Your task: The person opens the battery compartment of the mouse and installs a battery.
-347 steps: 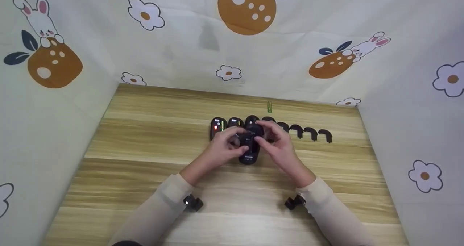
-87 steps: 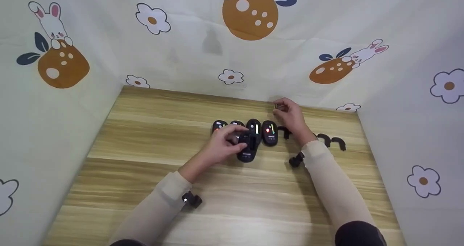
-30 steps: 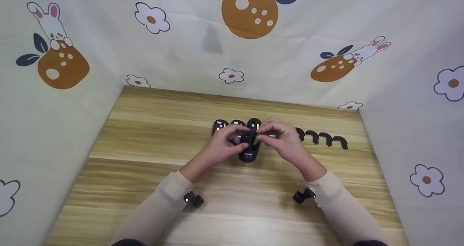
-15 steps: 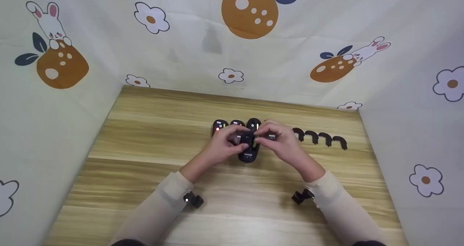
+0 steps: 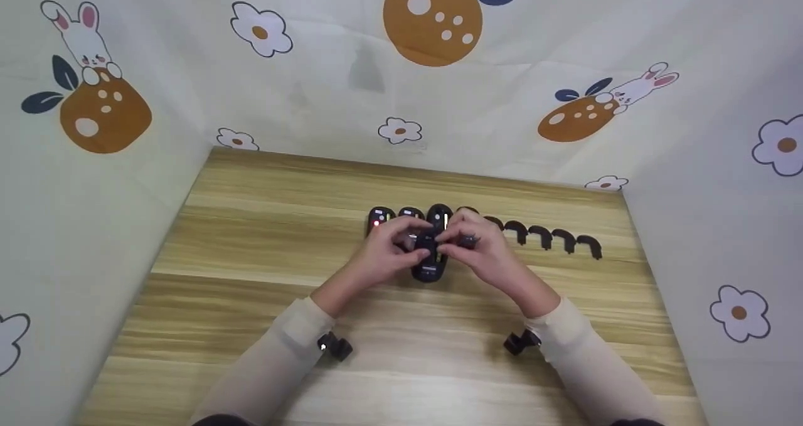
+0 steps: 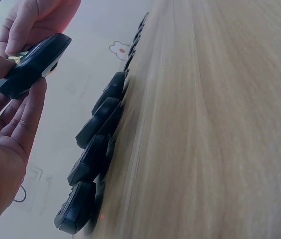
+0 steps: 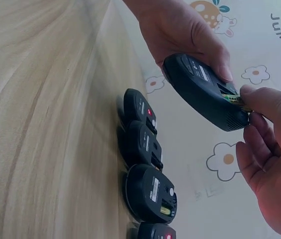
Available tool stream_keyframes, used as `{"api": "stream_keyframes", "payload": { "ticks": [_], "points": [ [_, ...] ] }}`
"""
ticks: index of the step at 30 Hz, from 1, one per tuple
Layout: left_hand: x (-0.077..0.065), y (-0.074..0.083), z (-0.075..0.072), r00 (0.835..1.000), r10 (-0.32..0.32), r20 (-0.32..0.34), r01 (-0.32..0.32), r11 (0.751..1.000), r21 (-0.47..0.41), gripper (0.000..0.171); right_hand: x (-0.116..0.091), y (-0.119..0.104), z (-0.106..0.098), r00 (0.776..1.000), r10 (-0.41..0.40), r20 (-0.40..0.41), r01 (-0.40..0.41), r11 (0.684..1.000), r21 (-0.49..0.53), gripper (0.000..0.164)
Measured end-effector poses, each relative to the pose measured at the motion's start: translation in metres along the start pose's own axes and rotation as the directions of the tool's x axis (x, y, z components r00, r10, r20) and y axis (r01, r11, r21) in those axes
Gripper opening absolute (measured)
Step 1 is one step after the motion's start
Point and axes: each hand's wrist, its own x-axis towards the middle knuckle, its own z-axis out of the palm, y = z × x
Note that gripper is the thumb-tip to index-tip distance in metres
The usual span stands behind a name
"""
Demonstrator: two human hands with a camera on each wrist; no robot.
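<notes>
My left hand (image 5: 384, 250) holds a black computer mouse (image 5: 428, 273) with its underside up, raised above the table. The right wrist view shows its open battery slot, where a green battery (image 7: 232, 98) lies partly in, one end tilted out. My right hand (image 5: 483, 245) pinches that battery with the thumb and fingers at the slot's end. In the left wrist view the mouse (image 6: 36, 64) sits between my left thumb and fingers, and only a bit of the battery shows.
Several black mice lie underside up in a row, among them one with a red light (image 7: 140, 107) and one with a battery in it (image 7: 147, 194). Several curved black covers (image 5: 541, 236) continue the row to the right. Patterned cloth walls (image 5: 326, 100) bound the table.
The green battery that lay at the back of the table is now at the mouse's slot. My right hand brought it forward and has since edged closer; my left hand stays put.
</notes>
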Motion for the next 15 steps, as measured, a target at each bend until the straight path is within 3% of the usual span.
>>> {"api": "stream_keyframes", "payload": {
  "ticks": [9,15],
  "points": [
    [-0.0003,0.0007,0.0006,1.000,-0.017,0.000,0.017,1.000,-0.011,0.046,-0.0027,0.0024,0.0025,0.999,0.034,-0.016,-0.033,0.999,0.003,0.025],
    [-0.0007,0.0014,0.0004,1.000,-0.006,-0.002,0.006,1.000,-0.013,0.045,-0.0037,0.0022,0.0042,1.000,0.015,-0.018,-0.015,1.000,0.007,0.030]
  ]
}}
